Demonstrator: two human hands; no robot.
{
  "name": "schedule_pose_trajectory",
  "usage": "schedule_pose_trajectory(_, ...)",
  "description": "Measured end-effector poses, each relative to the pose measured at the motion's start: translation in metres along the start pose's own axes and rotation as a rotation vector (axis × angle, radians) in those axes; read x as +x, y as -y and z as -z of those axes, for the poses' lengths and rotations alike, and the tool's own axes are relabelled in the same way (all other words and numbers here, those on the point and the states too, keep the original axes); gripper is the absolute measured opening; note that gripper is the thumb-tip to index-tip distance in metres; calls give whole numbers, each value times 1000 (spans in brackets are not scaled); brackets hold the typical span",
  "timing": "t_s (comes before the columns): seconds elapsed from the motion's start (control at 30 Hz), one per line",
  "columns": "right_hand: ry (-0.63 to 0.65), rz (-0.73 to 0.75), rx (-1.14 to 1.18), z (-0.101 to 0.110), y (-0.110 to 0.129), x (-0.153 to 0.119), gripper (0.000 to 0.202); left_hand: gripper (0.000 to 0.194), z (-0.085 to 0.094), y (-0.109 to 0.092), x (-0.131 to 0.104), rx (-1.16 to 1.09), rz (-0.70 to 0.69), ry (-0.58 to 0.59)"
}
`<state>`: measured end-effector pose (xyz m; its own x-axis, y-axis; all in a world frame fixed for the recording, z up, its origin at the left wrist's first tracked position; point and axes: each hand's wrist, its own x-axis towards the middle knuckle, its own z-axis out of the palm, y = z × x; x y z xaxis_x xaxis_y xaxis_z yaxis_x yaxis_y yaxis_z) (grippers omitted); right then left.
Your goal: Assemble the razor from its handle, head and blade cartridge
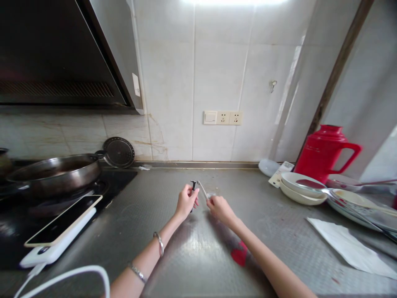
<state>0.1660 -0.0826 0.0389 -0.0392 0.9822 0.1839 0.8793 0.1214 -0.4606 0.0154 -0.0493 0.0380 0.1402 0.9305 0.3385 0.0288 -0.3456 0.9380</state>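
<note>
My left hand (186, 200) is closed around a small black thing (194, 185) with a T-shaped top; its kind is too small to make out. The top sticks up above my thumb, and a bit of black shows below the fingers. Just to the right, my right hand (221, 209) grips a slim silvery rod (203, 189), tilted up and left. The rod's tip comes close to the black thing's top; whether they touch I cannot tell. Both hands are over the middle of the metal counter (192, 265). A small pale, see-through item (211, 194) lies behind my right hand.
On the left, a steel pan (56, 174) sits on the black cooktop (127, 178); a phone (65, 221) rests on a white power bank (58, 244) with a cable. At right are a red thermos jug (322, 149), stacked bowls (302, 194), plates, and a paper napkin (350, 246).
</note>
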Motion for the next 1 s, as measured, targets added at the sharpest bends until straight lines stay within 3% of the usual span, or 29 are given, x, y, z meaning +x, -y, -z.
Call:
schedule_pose_trajectory(0.17, -127, -29, 320, 19, -27, 14, 30, 32, -2, -1, -1, -29, 2, -96)
schedule_pose_trajectory(0.3, -306, 53, 345, 35, -44, 21, 36, 34, -1, -1, -1, -23, -2, -174)
schedule_pose_trajectory(0.5, -354, 58, 372, 55, -44, 17, 53, 44, 0, 1, -2, -76, 9, -36)
schedule_pose_trajectory(0.7, -322, 81, 335, 61, -36, 7, 54, 36, -2, 3, -7, -44, -50, 81)
schedule_pose_trajectory(1.0, -357, 287, 49, 60, -32, 6, 53, 34, -2, -6, -17, 11, -114, 100)
